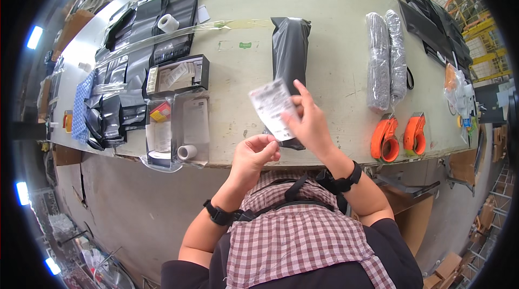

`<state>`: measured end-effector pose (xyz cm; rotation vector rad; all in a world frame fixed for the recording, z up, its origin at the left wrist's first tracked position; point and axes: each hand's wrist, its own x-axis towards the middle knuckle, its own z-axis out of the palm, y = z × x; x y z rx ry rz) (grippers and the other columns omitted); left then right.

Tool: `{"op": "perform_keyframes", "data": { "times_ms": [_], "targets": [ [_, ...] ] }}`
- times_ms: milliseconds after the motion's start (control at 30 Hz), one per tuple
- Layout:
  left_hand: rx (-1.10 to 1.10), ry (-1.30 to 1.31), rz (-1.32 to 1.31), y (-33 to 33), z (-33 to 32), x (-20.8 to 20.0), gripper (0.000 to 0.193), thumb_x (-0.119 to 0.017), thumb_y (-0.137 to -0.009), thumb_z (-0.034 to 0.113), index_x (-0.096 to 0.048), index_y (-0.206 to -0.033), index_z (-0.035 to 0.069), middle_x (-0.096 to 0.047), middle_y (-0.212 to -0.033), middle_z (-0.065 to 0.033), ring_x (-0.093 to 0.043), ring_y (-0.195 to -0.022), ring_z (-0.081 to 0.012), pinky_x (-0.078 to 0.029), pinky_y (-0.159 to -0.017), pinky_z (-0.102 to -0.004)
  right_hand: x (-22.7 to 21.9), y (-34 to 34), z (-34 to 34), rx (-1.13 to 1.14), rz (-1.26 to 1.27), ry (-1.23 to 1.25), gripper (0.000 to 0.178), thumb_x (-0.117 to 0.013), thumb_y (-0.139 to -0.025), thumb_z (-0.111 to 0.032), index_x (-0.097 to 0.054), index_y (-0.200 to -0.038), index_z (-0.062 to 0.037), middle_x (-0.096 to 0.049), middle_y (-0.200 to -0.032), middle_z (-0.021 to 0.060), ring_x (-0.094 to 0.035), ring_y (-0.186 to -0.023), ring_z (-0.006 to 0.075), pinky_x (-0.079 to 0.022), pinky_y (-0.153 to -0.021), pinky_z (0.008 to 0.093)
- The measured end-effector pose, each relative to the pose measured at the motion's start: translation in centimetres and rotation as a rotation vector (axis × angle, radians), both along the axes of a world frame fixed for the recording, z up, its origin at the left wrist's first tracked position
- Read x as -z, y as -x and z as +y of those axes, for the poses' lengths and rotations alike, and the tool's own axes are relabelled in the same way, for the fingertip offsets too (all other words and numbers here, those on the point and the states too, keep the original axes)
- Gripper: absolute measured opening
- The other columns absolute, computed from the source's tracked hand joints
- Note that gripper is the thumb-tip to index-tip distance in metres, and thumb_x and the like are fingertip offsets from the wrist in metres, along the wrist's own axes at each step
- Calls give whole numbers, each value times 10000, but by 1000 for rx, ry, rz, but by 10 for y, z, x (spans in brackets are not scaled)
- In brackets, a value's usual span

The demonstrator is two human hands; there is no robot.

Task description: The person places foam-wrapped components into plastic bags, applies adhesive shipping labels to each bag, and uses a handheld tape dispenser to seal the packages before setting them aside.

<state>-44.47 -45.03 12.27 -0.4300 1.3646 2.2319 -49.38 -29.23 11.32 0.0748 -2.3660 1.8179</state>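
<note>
The label [266,104] was above the near half of the parcel [290,46], overlapping it in view and reaching past its left side; whether the two touched could not be told. The right hand [312,122] grasped the label at its right edge, thumb across the printed face and the other fingers behind or beside it. The left hand [253,155], near the parcel's near end, had thumb and forefinger drawn together at the label's lower corner; whether they pinched the paper could not be told.

The label looked thin and almost weightless, flat under the thumb but likely to curl or crease if squeezed from both ends. If its back was sticky, it would cling to skin, so a light pinch at a corner or along the edge seemed the best hold.

The parcel, long and narrow, lay on the table [335,13] in glossy black film, loosely creased at its far end. The film would probably slide under dry fingers, and its weight could not be judged. A flat hand along each long side looked surer than a tug on the loose end, which might stretch or tear.

Right of the parcel lay two wrapped rolls [378,62] and, nearer the person, two orange tape dispensers [385,138].
</note>
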Motion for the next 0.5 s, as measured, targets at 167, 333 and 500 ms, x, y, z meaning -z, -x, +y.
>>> {"op": "perform_keyframes", "data": {
  "times_ms": [167, 333, 500],
  "targets": [
    [14, 14, 58, 0, -2, 0, 121, -647, -820, 111, -615, -865, 4, -603, -752, -20, -547, -639, -81, -444, -599, -200, -14, -24, 12, -334, 137, -190, 197, -656, -799, -146, -632, -933, -3, -618, -825, 44, -538, -715, 122, -438, -577, 242],
    [20, 22, 101, 1, 2, -1, 148, -669, -806, 140, -633, -856, 5, -610, -751, -11, -504, -622, -57, -397, -573, -193, -33, -33, 7, -339, -169, -42, 197, -665, -809, -179, -651, -892, -2, -617, -713, 23, -484, -581, 56, -405, -540, 203],
    [5, 220, 138, -3, 0, -4, 96, -637, -815, 105, -623, -852, 17, -580, -727, 16, -468, -602, -33, -372, -538, -174, -12, -30, 8, -352, -316, 184, 201, -631, -842, -172, -647, -897, 21, -607, -693, 9, -517, -544, 46, -411, -489, 185]
  ]
}}
